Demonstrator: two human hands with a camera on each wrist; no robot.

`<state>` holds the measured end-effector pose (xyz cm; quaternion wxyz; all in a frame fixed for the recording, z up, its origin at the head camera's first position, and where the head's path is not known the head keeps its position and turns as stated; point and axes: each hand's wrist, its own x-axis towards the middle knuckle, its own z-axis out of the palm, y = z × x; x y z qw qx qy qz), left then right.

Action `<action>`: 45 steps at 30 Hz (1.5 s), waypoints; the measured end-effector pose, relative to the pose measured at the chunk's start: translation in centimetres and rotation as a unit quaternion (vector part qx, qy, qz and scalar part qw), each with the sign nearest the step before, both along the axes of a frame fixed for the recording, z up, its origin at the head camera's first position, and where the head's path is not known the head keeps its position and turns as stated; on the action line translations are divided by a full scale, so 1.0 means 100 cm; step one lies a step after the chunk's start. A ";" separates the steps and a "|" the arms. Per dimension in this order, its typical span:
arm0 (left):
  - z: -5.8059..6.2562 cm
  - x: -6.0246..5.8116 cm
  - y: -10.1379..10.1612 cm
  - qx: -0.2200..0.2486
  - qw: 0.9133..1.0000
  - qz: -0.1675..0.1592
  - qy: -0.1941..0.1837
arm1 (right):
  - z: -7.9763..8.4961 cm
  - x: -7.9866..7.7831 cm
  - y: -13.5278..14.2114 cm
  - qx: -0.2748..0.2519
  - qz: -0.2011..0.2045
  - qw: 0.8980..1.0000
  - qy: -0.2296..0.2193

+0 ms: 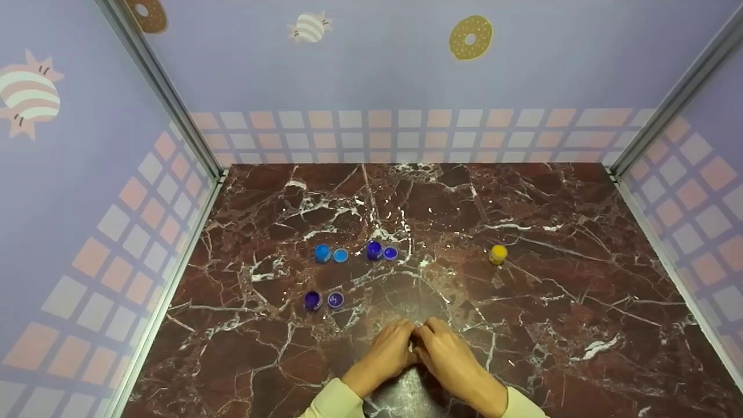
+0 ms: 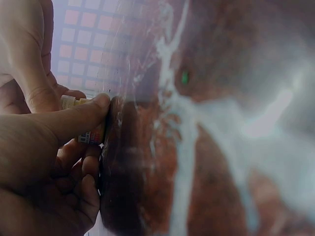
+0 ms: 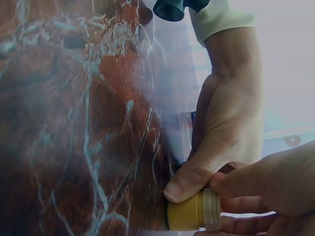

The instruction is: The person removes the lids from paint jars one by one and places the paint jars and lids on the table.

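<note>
Close to the table's front, my left hand (image 1: 388, 350) and right hand (image 1: 451, 355) meet around a small yellow paint pot (image 3: 185, 214). In the right wrist view, the left thumb presses on the yellow body, which lies right at the tabletop. Fingers of my right hand (image 3: 290, 184) grip the pot's pale ribbed cap (image 3: 211, 210), which is on the pot. A printed label (image 2: 88, 137) shows below the left thumb in the left wrist view. From the head view the hands almost wholly hide this pot.
Left of centre stand uncapped pots in light blue (image 1: 323, 253), dark blue (image 1: 374, 250) and purple (image 1: 313, 300), each with its lid beside it. Another yellow pot (image 1: 498, 255) stands to the right. Patterned panels (image 1: 406, 75) enclose the marbled table (image 1: 580, 331) at back and sides.
</note>
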<state>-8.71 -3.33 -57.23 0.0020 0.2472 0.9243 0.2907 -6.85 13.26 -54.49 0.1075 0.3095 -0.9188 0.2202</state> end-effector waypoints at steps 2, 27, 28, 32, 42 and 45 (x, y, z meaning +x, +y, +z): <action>0.000 0.000 0.000 0.003 1.000 -0.003 0.006 | 0.000 0.000 0.001 0.001 0.009 1.000 0.002; -0.001 0.001 -0.001 0.013 0.999 0.000 -0.030 | -0.002 -0.014 0.022 -0.058 0.148 0.987 -0.018; 0.000 0.001 -0.001 0.014 0.999 -0.001 -0.030 | -0.001 -0.014 0.023 -0.067 0.134 0.988 -0.027; 0.001 0.001 -0.001 0.021 0.999 -0.002 -0.031 | 0.002 -0.018 0.025 -0.143 0.056 0.987 -0.056; 0.001 0.000 -0.001 0.030 0.999 -0.002 -0.039 | 0.009 -0.029 0.019 -0.201 -0.114 0.971 -0.063; 0.001 0.000 -0.001 0.025 0.999 0.000 -0.041 | 0.012 -0.028 0.015 -0.160 -0.122 0.976 -0.084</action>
